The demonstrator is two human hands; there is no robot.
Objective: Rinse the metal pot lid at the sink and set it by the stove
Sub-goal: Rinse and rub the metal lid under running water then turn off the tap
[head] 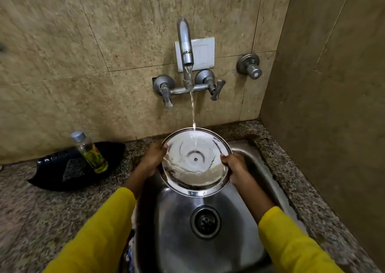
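Note:
The round metal pot lid point(194, 162) is held over the steel sink point(239, 241), its shiny underside facing me. My left hand point(153, 159) grips its left rim and my right hand point(234, 165) grips its right rim. Water runs from the wall tap point(185, 43) in a thin stream and lands on the upper part of the lid. Both arms wear yellow sleeves. No stove is in view.
A clear bottle with a grey cap point(90, 152) leans on a black bag point(73, 168) on the granite counter point(41, 210) to the left. A side wall point(333, 106) stands close on the right. The drain point(205, 221) lies below the lid.

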